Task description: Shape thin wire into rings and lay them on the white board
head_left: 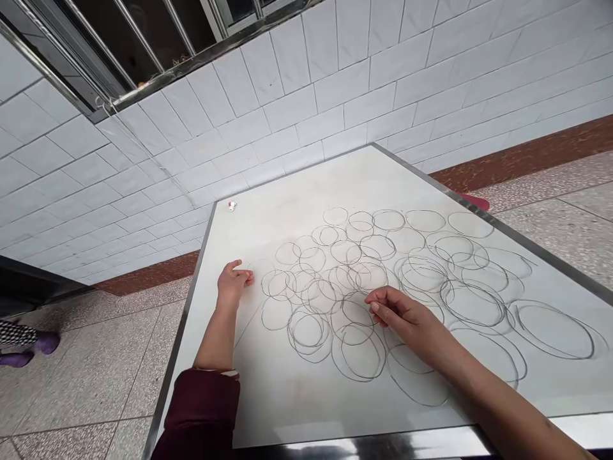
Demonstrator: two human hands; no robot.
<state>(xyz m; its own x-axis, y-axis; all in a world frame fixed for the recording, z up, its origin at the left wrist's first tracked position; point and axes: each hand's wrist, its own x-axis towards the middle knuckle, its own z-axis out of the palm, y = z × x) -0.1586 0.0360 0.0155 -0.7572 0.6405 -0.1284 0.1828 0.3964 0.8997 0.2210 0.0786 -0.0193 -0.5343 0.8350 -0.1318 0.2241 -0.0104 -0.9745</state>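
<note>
Many thin dark wire-like loops (309,329) of different sizes lie spread and overlapping on a white tabletop (282,409). My right hand (400,313) is over the middle of them, thumb and fingertips pinched together. Whatever is between those fingertips is too thin to make out. Further left, my left hand (232,281) is by the left end of the spread, its fingers curled in. A very faint loop (261,260) shows just beside its fingertips. I cannot tell whether the left fingers hold a strand.
The table has a grey metal edge (191,300) and stands against a white tiled wall (325,115). A small white and red scrap (232,206) lies near its far left corner. Another person's purple shoes (46,342) are on the floor at left. A barred window (143,38) is above.
</note>
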